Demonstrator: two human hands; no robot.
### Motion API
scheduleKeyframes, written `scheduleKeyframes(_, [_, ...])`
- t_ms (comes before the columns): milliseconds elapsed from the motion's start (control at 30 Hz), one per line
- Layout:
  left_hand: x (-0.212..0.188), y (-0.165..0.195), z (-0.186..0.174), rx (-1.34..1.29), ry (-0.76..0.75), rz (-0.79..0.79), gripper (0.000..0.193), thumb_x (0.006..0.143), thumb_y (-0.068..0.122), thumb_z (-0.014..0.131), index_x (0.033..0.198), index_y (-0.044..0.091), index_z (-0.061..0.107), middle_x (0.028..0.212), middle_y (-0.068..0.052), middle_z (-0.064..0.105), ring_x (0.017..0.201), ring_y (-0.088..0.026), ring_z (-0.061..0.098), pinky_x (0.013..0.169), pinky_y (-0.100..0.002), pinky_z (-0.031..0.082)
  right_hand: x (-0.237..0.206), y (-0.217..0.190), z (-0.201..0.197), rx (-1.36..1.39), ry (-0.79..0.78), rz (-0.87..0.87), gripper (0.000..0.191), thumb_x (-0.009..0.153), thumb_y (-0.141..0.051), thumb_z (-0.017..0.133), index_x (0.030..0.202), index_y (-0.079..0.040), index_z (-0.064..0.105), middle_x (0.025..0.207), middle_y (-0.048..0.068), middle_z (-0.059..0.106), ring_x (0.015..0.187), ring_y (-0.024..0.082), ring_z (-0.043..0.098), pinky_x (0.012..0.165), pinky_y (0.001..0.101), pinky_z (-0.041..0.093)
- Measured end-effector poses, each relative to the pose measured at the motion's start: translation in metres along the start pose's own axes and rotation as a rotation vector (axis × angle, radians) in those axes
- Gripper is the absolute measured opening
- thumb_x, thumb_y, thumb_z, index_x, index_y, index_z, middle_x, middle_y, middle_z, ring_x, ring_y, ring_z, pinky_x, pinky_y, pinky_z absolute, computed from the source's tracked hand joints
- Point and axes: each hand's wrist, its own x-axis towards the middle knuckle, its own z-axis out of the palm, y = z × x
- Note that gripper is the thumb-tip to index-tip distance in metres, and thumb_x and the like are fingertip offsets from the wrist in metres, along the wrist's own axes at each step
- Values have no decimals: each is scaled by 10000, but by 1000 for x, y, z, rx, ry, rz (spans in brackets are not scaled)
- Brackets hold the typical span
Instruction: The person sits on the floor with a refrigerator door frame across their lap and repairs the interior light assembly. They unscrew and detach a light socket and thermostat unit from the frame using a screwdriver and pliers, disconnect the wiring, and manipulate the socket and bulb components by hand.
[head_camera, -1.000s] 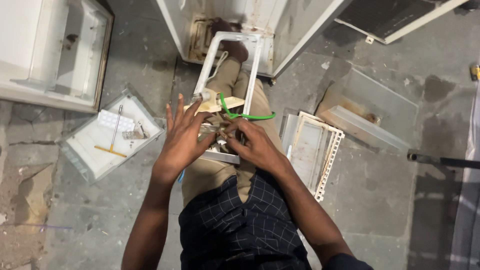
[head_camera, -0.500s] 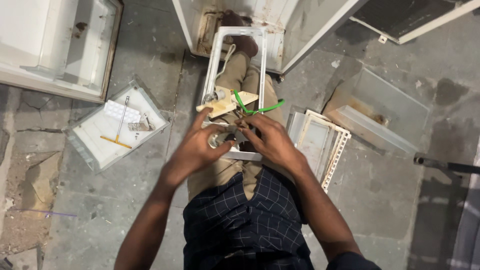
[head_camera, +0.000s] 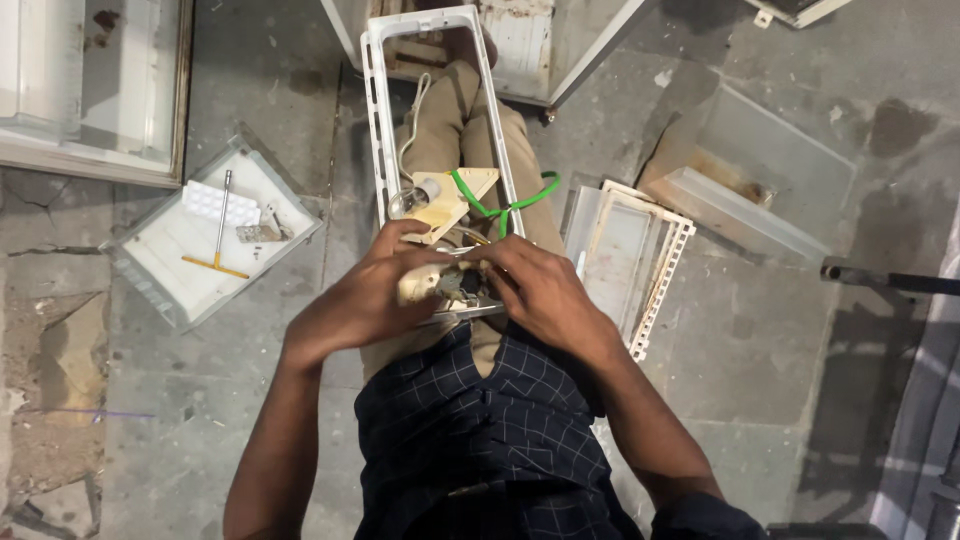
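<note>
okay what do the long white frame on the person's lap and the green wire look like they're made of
The long white frame looks like moulded plastic: matte white, slightly yellowed and scuffed, with thin rounded edges. The green wire seems to be a conductor in glossy green plastic insulation; it bends in loose loops. Left hand and right hand work at the frame's near end.

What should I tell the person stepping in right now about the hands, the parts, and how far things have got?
Left hand: grips the cream part at the near end of the white frame lying along the legs.
Right hand: fingers on the small fitting beside it.
Bulb and green wire sit on the frame.
T-handled tool lies unused in the tray, left.
Fitting remains on frame; work unfinished.
</note>
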Motion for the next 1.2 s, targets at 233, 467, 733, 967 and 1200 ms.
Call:
scheduleKeyframes(233, [-2, -31, 11, -216, 20, 90, 610, 807, -95, 658, 1363, 151, 603, 1528, -125, 393, 1434, -312, 473, 950, -363, 549, 9, -9, -14, -134, -225, 6, 501, 880, -117, 656, 1371, -181, 582, 1058, 162, 694, 875, 390, 699, 697, 486, 552])
scheduleKeyframes(467, [-9, -46, 40, -243, 173, 141, 576, 860, -119, 557, 1382, 118, 605, 1619, -145, 304, 1535, -353, 332, 1217, -446, 329, 26, -22, -15, -189, -383, 146, 517, 885, -355, 746, 1355, -214, 584, 955, 144, 724, 863, 375, 715, 696, 495, 546])
scheduleKeyframes(733, [-9, -48, 39, -203, 188, 138, 455, 984, 12, 596, 1424, 126, 587, 1631, -136, 323, 1533, -335, 359, 1212, -437, 351, 20, -9, 0, -108, -191, 85, 470, 854, -313, 796, 1275, -157, 655, 959, 133, 770, 874, 330, 753, 723, 454, 578])
scheduleKeyframes(967, [-6, -28, 33, -222, 209, 204, 652, 852, 240, 817, 1442, 198, 544, 1609, -187, 275, 1461, -372, 376, 1106, -484, 458, 14, 4, 6, 250, 81, 345, 521, 805, -209, 862, 1277, -96, 673, 854, 76, 748, 742, 122, 718, 634, 283, 589])
scheduleKeyframes(1200, [3, 5, 36, 145, 504, 122, 555, 734, 312, 925, 1249, 211, 746, 1587, -164, 344, 1413, -425, 410, 1117, -487, 435, 7, 17, 18, 396, 184, 369, 372, 914, -197, 792, 1249, -74, 689, 812, 18, 726, 744, 48, 633, 635, 237, 534])
